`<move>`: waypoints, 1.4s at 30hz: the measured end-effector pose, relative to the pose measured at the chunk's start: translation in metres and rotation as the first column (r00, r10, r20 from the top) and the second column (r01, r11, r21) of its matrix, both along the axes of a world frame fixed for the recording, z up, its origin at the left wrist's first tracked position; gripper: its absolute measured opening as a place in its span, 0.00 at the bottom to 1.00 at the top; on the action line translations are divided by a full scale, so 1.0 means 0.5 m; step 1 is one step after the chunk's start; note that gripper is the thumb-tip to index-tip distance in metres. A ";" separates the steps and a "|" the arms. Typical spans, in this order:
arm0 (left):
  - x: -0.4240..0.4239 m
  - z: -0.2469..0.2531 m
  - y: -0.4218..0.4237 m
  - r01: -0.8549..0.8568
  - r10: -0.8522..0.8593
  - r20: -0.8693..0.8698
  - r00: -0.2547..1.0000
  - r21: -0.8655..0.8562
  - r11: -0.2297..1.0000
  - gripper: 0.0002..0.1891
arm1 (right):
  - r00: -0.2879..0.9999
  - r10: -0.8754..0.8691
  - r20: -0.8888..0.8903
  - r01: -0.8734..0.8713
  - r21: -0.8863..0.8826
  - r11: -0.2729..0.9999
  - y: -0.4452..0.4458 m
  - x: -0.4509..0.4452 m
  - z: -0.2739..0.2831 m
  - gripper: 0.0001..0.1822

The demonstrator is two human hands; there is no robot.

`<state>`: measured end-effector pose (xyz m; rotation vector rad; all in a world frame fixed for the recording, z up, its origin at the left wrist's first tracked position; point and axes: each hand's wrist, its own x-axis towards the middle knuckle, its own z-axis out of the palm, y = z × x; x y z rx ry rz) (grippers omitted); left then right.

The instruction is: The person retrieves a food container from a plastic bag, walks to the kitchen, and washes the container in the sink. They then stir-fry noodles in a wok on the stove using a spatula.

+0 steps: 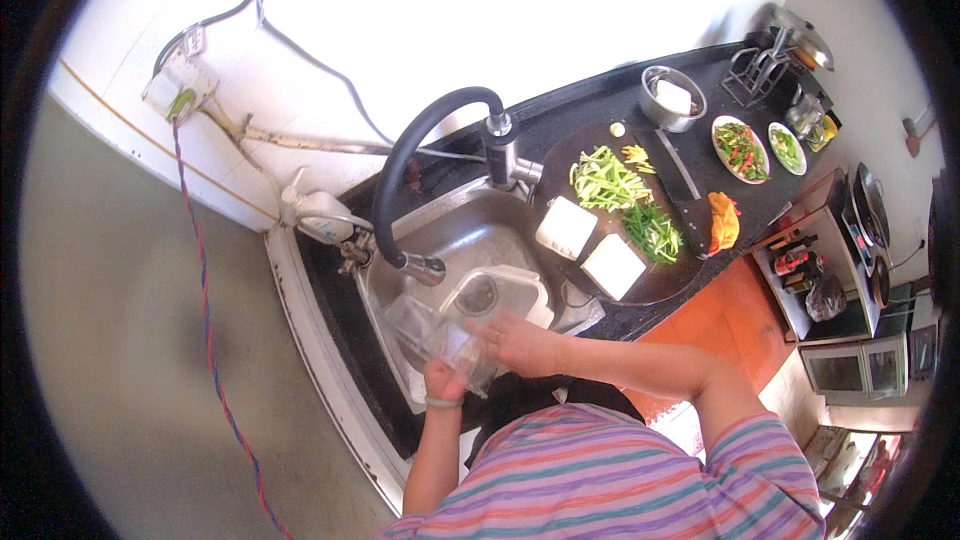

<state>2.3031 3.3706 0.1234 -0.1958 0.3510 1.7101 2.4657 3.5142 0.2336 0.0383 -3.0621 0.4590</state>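
Over the near edge of the steel sink (pixel 525 221), my left hand (pixel 445 380) grips a clear plastic container (pixel 424 330), blurred by motion. My right hand (pixel 521 345) is at the container's right side, also blurred; whether its fingers hold it does not show. Beneath the container a white plastic tray (pixel 536 292) lies in the sink, near the drain. The black flexible faucet (pixel 390 165) arches above, its steel nozzle (pixel 425 268) just past the container. Right of the sink, two white tofu blocks (pixel 568 228) rest on a round dark cutting board (pixel 555 165).
Cut green stalks (pixel 606 180), chopped green onions (pixel 651 232) and a cleaver (pixel 679 169) are on the board. Beyond stand a steel pot (pixel 673 99), a plate of sliced peppers (pixel 741 150) and a small dish (pixel 787 149). An orange cloth (pixel 723 223) lies near the counter's edge.
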 end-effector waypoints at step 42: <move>0.051 0.109 -0.046 0.080 -0.055 -0.182 0.982 0.133 0.988 0.25 | 0.794 -0.071 0.604 0.428 -0.637 -0.641 0.143 0.090 0.081 0.21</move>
